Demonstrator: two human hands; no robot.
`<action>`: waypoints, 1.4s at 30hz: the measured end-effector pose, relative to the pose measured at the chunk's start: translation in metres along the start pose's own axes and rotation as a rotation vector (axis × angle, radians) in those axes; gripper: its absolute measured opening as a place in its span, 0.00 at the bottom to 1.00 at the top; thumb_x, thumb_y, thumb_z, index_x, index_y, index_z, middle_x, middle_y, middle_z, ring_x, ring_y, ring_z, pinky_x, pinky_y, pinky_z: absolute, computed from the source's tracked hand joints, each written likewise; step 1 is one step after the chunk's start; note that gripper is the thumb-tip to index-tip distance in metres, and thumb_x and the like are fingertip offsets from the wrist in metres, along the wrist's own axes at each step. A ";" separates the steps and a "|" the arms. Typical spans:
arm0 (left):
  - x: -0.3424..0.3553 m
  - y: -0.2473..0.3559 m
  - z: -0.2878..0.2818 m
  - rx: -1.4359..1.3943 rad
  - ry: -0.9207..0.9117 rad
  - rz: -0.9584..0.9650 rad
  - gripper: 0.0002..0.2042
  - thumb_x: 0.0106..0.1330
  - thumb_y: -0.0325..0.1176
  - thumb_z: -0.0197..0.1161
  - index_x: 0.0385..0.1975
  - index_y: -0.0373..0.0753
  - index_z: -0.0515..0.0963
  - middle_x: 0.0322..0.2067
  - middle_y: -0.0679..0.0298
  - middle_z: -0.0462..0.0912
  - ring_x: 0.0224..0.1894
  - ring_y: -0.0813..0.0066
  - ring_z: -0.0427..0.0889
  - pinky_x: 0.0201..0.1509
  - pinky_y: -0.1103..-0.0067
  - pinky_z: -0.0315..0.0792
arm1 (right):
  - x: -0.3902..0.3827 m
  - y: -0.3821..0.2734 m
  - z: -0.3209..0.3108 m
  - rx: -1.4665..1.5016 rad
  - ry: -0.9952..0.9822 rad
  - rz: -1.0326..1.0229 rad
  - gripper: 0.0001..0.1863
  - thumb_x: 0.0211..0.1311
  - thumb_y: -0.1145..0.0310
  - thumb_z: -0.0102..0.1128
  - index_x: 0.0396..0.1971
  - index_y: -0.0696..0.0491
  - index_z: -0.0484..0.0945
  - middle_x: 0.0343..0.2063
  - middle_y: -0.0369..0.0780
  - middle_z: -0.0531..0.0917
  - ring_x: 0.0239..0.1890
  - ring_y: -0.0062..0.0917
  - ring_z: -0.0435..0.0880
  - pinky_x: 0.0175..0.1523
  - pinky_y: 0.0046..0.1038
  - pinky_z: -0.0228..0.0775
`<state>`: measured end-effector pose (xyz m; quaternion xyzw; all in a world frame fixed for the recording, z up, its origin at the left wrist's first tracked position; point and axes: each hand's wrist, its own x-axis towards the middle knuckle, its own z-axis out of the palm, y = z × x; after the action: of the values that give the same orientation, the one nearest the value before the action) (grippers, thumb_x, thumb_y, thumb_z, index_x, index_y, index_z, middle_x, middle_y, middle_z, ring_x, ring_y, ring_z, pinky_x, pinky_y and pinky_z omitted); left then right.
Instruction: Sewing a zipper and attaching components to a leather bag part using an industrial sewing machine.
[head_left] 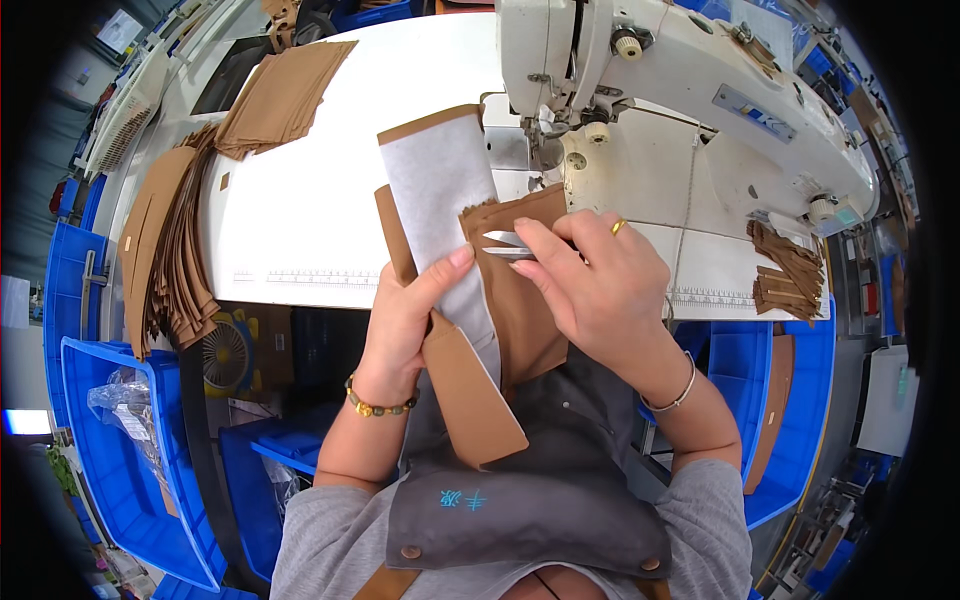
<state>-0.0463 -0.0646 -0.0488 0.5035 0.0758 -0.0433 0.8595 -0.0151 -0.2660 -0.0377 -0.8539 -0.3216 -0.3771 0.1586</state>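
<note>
My left hand [405,320] grips a brown fabric piece [530,315] with a white backing strip [432,185], its thumb pressed on top near the middle. One brown flap [470,395] of the piece hangs down over my apron. In my right hand [605,275] is a pair of thread snips [505,245], held between thumb and fingers. The two pointed metal blades are apart and lie over the brown fabric, close to my left thumb. Just beyond the piece stands the white sewing machine [700,80], its needle area near the fabric's far edge.
A stack of flat brown pieces [280,95] lies at the far left of the white table [340,200]. More brown pieces [165,250] hang over its left edge. Small brown strips [787,270] lie at the right end. Blue bins [150,470] stand below on both sides.
</note>
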 end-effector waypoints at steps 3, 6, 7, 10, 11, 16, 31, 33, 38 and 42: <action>-0.002 0.001 0.000 -0.004 0.008 -0.021 0.23 0.70 0.30 0.69 0.62 0.28 0.75 0.54 0.55 0.83 0.53 0.70 0.84 0.57 0.73 0.78 | 0.000 -0.001 -0.001 -0.014 0.001 -0.012 0.16 0.53 0.59 0.71 0.42 0.45 0.85 0.28 0.30 0.73 0.25 0.22 0.72 0.27 0.24 0.62; -0.002 0.001 0.001 -0.012 0.011 -0.020 0.23 0.69 0.30 0.69 0.61 0.28 0.75 0.53 0.56 0.84 0.53 0.70 0.84 0.57 0.73 0.78 | 0.002 -0.001 -0.002 -0.062 0.017 -0.043 0.15 0.53 0.62 0.67 0.42 0.45 0.85 0.29 0.30 0.73 0.27 0.22 0.73 0.28 0.24 0.63; -0.003 0.001 0.001 -0.013 0.010 -0.020 0.23 0.69 0.30 0.69 0.61 0.28 0.75 0.53 0.56 0.84 0.53 0.70 0.84 0.57 0.73 0.78 | 0.002 -0.001 -0.002 -0.063 0.016 -0.044 0.15 0.53 0.62 0.67 0.42 0.45 0.85 0.29 0.30 0.73 0.27 0.22 0.73 0.28 0.24 0.63; -0.003 0.001 0.000 -0.011 0.003 -0.022 0.23 0.69 0.29 0.69 0.61 0.29 0.75 0.53 0.56 0.84 0.52 0.70 0.84 0.57 0.74 0.78 | 0.002 -0.001 -0.003 -0.112 0.018 -0.088 0.15 0.52 0.64 0.64 0.42 0.46 0.86 0.30 0.31 0.74 0.28 0.24 0.74 0.30 0.24 0.64; -0.003 0.001 0.000 -0.005 0.007 -0.022 0.22 0.69 0.29 0.69 0.61 0.29 0.75 0.53 0.56 0.84 0.52 0.71 0.84 0.57 0.74 0.78 | 0.002 -0.001 -0.004 -0.110 0.012 -0.101 0.15 0.53 0.65 0.63 0.42 0.46 0.86 0.31 0.31 0.75 0.29 0.24 0.75 0.30 0.25 0.64; -0.004 0.001 0.000 0.027 0.011 -0.023 0.22 0.68 0.28 0.69 0.61 0.29 0.75 0.53 0.56 0.85 0.52 0.71 0.84 0.57 0.74 0.78 | 0.002 0.000 -0.005 -0.126 0.010 -0.117 0.16 0.53 0.66 0.62 0.43 0.46 0.86 0.31 0.31 0.75 0.30 0.24 0.75 0.31 0.25 0.65; -0.009 0.002 0.004 0.051 -0.031 -0.052 0.21 0.68 0.27 0.69 0.59 0.29 0.77 0.49 0.58 0.86 0.49 0.73 0.85 0.54 0.75 0.79 | 0.002 0.006 -0.003 0.040 0.049 -0.137 0.15 0.51 0.65 0.65 0.42 0.45 0.87 0.30 0.30 0.76 0.27 0.23 0.73 0.29 0.25 0.63; -0.010 0.004 0.005 0.027 -0.020 -0.017 0.21 0.67 0.27 0.69 0.59 0.29 0.77 0.49 0.58 0.86 0.48 0.73 0.85 0.53 0.75 0.79 | 0.001 0.008 -0.005 0.048 0.055 -0.085 0.15 0.51 0.65 0.67 0.42 0.45 0.87 0.30 0.29 0.77 0.26 0.22 0.73 0.28 0.25 0.61; -0.009 0.004 0.005 0.039 -0.004 -0.015 0.21 0.67 0.26 0.70 0.59 0.29 0.77 0.49 0.58 0.86 0.48 0.73 0.85 0.52 0.76 0.80 | 0.000 0.009 -0.007 0.021 0.065 -0.097 0.15 0.51 0.66 0.68 0.41 0.46 0.87 0.30 0.30 0.77 0.25 0.23 0.73 0.27 0.25 0.61; -0.009 0.003 0.004 0.039 0.000 -0.023 0.20 0.68 0.26 0.70 0.59 0.29 0.77 0.49 0.58 0.86 0.48 0.73 0.85 0.52 0.75 0.80 | 0.000 0.007 -0.008 -0.010 0.045 -0.106 0.16 0.49 0.67 0.66 0.41 0.46 0.87 0.30 0.30 0.77 0.26 0.24 0.74 0.28 0.25 0.63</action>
<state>-0.0542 -0.0670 -0.0431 0.5195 0.0804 -0.0546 0.8489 -0.0147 -0.2758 -0.0329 -0.8279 -0.3608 -0.4056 0.1413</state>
